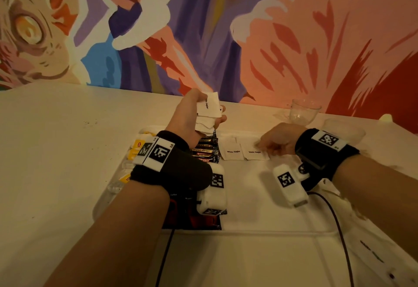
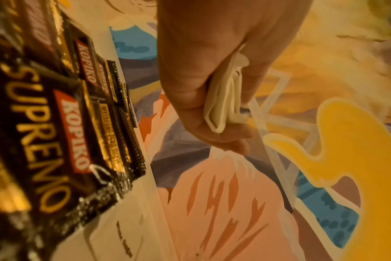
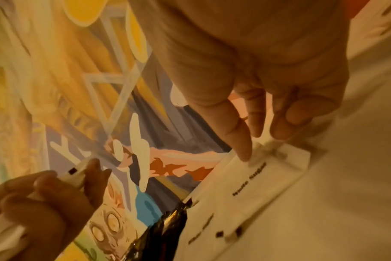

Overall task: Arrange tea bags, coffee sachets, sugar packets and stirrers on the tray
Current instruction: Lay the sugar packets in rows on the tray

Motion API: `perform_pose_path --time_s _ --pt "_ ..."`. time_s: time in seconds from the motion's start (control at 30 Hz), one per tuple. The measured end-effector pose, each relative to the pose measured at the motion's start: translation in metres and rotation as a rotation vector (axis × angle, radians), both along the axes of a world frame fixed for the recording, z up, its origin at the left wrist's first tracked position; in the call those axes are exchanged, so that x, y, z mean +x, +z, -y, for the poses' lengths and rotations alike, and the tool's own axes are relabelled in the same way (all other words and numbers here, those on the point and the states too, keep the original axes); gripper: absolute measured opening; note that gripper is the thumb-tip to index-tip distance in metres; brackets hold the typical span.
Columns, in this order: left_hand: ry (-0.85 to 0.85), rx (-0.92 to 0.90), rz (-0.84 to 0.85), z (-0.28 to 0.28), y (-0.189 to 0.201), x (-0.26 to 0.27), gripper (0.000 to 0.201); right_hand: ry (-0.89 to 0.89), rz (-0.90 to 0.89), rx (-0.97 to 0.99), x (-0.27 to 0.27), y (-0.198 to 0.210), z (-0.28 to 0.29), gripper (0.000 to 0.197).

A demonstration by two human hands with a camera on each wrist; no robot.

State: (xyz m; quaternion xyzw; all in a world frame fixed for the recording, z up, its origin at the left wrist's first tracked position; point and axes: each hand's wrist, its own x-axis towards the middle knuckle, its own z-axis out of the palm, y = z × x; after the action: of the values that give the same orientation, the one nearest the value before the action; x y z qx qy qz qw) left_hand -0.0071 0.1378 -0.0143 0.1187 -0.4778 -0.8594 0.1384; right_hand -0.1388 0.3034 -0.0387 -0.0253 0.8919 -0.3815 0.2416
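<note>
1. Behind the white table [image 1: 56, 151] rises a painted wall mural [image 1: 226, 26] in purple, pink, orange and blue.
2. On the table lies a white rectangular tray [image 1: 260, 214], with a clear glass cup [image 1: 303, 111] beyond its far right corner.
3. Yellow-tagged tea bags [image 1: 138, 148] sit along the tray's left side; black-and-gold Kopiko coffee sachets [image 1: 207, 151] lie in a row just right of them.
4. Two white paper packets printed "White Sugar" [image 1: 244, 152] lie flat side by side on the tray, just right of the sachets.
5. Raised above the tray's far edge, the left hand [image 1: 190, 119] has its fingers curled round a bundle of white sugar packets [image 1: 208, 111].
6. The right hand [image 1: 278, 138] is spread loosely, holding nothing; its extended fingertips [image 3: 243, 155] touch the right-hand flat packet [image 3: 268, 174].
7. Both wrists wear black bands carrying white marker-tagged camera units [image 1: 289, 182].
</note>
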Motion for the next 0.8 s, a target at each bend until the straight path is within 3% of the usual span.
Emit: perform_pose_path --time_s 0.13,0.3,0.53,0.67,0.8 --pt "0.011 -0.004 0.009 -0.002 0.0 0.002 0.028 0.028 -0.142 -0.129 0.01 0.019 0.008 0.017" --pt "0.061 -0.177 0.052 -0.004 -0.004 -0.002 0.033 0.223 -0.158 -0.515 0.039 0.049 0.024 0.036" --pt "0.068 -0.233 -0.006 -0.01 -0.004 -0.004 0.028 0.338 -0.14 -0.648 0.052 0.061 0.038 0.014" --pt "0.07 -0.171 0.044 -0.006 -0.001 -0.001 0.01 0.3 -0.27 -0.498 0.042 0.061 0.033 0.022" --pt "0.099 -0.076 0.049 0.007 0.001 0.002 0.018 0.537 -0.443 -0.104 0.034 0.053 0.028 0.031"
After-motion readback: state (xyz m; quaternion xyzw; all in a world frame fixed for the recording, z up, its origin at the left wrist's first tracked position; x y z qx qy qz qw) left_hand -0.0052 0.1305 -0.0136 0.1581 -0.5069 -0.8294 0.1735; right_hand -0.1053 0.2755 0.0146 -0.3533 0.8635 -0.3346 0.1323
